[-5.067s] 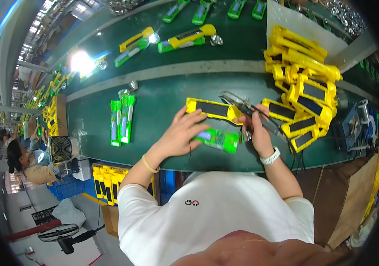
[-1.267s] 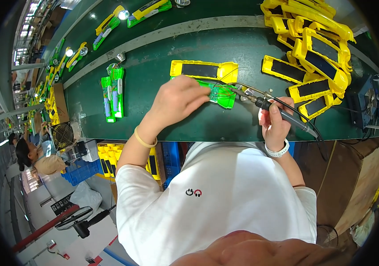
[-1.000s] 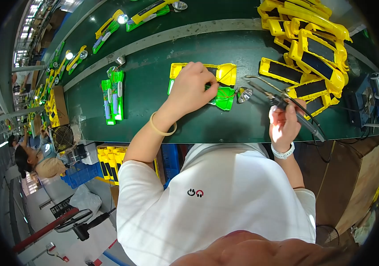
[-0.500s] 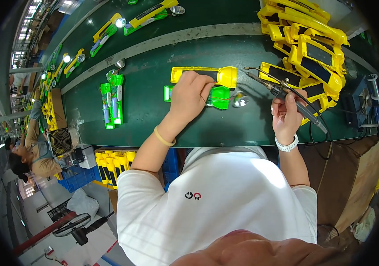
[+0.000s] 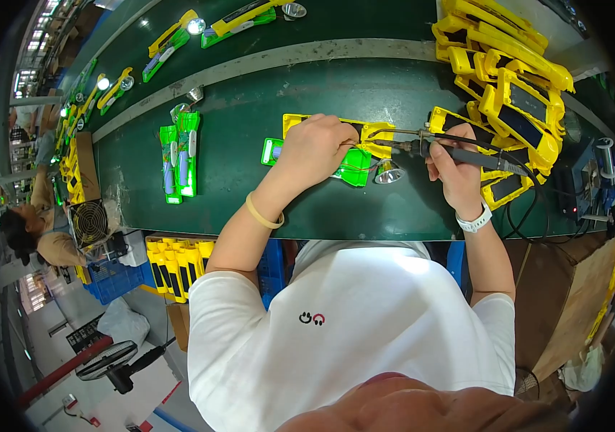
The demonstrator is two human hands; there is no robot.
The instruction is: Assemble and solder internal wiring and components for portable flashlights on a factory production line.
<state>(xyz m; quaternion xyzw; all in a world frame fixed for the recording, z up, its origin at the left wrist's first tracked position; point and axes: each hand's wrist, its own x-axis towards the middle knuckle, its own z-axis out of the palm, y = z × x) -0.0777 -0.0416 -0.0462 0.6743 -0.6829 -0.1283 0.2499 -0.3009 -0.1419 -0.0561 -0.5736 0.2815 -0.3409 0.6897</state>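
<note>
My left hand (image 5: pixel 316 150) is closed in a pinch at a thin wire, over a yellow lamp shell (image 5: pixel 378 137) and the green shell (image 5: pixel 354 167) beside it. Much of both shells is hidden under that hand. My right hand (image 5: pixel 459 169) grips a soldering iron (image 5: pixel 466 155) with a black cable and a thin curved tube along it. The iron's tip points left, at the wide end of the yellow shell; whether it touches cannot be made out. A round silver reflector (image 5: pixel 388 171) lies by the green shell's right end.
Yellow shells with dark panels (image 5: pixel 527 108) are piled at the right, by a blue device (image 5: pixel 580 180) and a solder reel (image 5: pixel 605 155). Green shells (image 5: pixel 180 158) lie at the left. Past a metal rail (image 5: pixel 300 54) lie more lamp parts. Another person (image 5: pixel 52 237) sits far left.
My right hand has brought the soldering iron left and turned it nearly level, its tip now over the yellow shell. My left hand has shifted slightly right and stays closed.
</note>
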